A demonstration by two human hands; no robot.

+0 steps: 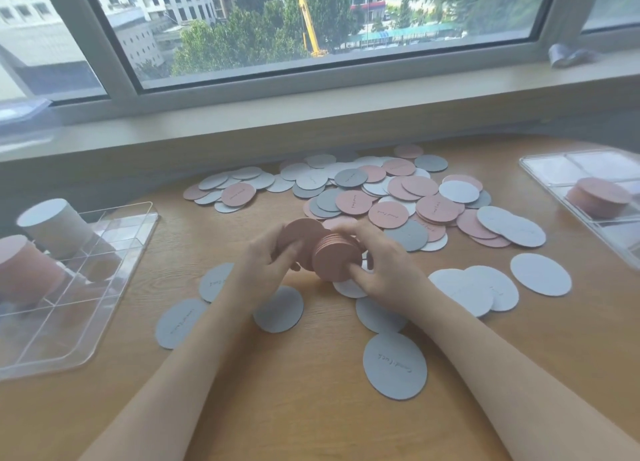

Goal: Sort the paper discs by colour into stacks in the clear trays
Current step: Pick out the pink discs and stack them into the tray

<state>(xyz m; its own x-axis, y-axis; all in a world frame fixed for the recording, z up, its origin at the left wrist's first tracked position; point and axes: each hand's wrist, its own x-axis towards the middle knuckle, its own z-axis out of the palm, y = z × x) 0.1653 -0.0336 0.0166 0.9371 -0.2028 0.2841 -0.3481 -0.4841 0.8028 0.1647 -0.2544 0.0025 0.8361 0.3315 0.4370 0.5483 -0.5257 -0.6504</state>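
Here, both hands hold a stack of pink paper discs [334,260] above the middle of the wooden desk [311,408]: the left hand [266,266] pinches one pink disc [298,235] at the stack's far end, the right hand [384,266] curls around its near end. Unsorted pink, grey and white discs [381,190] lie toward the far edge. Clear trays sit at the left edge [104,287] and right edge [554,170], each with a pink stack

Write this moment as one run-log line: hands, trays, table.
hands: left hand and right hand hold pink stack | trays: left tray, right tray hold stacks | table: loose discs unsorted
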